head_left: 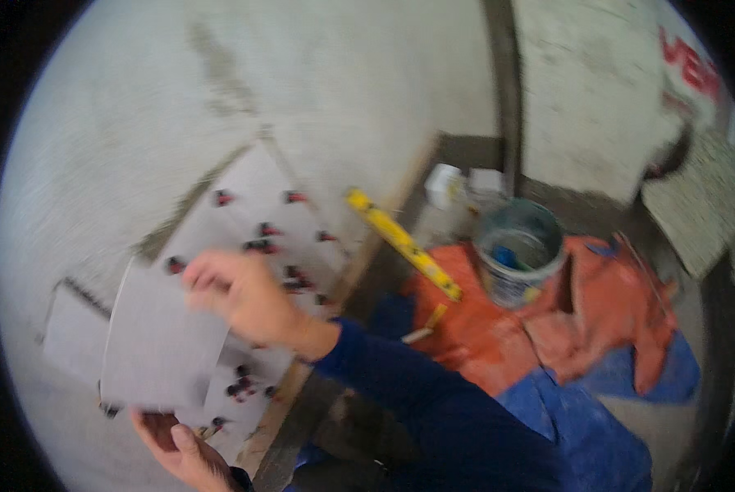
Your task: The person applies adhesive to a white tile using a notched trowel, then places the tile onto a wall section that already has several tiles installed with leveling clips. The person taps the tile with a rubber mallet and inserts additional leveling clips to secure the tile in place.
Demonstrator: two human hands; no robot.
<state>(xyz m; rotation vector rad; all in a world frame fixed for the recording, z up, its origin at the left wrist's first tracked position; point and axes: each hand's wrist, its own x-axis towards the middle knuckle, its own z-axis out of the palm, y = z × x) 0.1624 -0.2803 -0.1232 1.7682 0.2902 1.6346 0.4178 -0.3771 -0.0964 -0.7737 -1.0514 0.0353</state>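
A pale square tile (158,344) is tilted at the lower left, with my left hand (175,443) gripping its bottom edge, fingers curled. My right hand (244,291), blurred by motion, is over the tile's upper right part with fingers bent; whether it grips anything is unclear. Behind both hands lie several pale laid tiles (253,180), studded with small black-and-red levelling clips (265,231). Another pale tile piece (76,332) sits at the far left edge of this group.
A wooden batten (392,215) borders the tiles. To its right are a yellow level (396,238), white blocks (445,184), a bucket (519,283) and an orange cloth (605,303) on blue sheeting (589,435). A rough board (696,205) is at the far right.
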